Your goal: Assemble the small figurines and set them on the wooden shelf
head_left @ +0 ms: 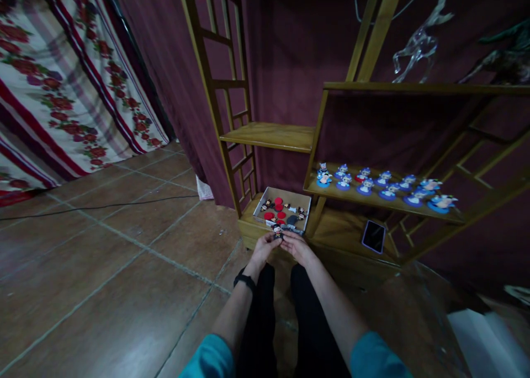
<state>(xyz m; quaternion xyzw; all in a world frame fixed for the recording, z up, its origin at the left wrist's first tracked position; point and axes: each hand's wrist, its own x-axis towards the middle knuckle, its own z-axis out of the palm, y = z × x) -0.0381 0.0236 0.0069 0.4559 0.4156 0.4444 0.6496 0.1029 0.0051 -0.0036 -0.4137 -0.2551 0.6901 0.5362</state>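
Both my hands meet at the near edge of a shallow cardboard box (pixel 260 219). Between their fingertips is a small figurine (pixel 277 230) with dark hair and red on its clothing, held upright. My left hand (pixel 265 248) grips it from the left, and my right hand (pixel 296 246) closes on its lower right side. Inside the box lie several more figurines (pixel 301 214) and several round red pieces (pixel 269 216). A dark grey piece (pixel 292 220) lies near the box's right side.
The box stands on the low ledge of a wooden shelf unit (pixel 269 132). Several blue and white figurines (pixel 365 186) line the shelf to the right. A tablet-like device (pixel 374 236) lies below them. A clear deer ornament (pixel 420 44) stands higher up. A cable (pixel 103 206) crosses the tiled floor.
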